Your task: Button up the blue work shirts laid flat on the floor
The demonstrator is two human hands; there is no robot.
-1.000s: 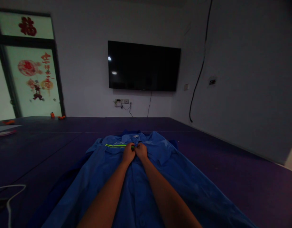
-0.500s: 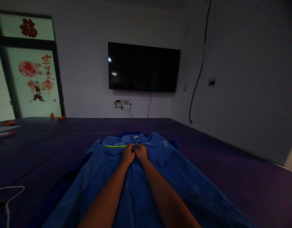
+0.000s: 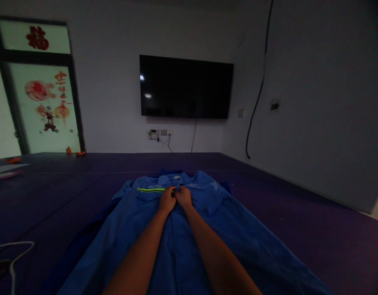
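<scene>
A blue jacket (image 3: 139, 229) with a collar and a bright yellow-green stripe across the chest lies spread out, its front facing up. My left hand (image 3: 168, 198) pinches the jacket's front edge just below the collar. Right beside it, my right hand (image 3: 184, 196) is closed on the other side of the front opening, the fingers of both hands nearly touching. Whatever small fastening is between the fingertips is hidden. Darker blue cloth (image 3: 93, 225) shows under the jacket on the left and behind the collar.
The jacket rests on a wide purple surface (image 3: 284, 196). At the lower left lie a white cable (image 3: 23, 249) and a dark flat object (image 3: 0, 268). Small orange items (image 3: 80, 154) stand far left by the door. A television (image 3: 185, 87) hangs on the far wall.
Both hands stay at the jacket's front opening, with only a very slight shift of the fingers. The view has moved a few pixels; nothing was let go.
</scene>
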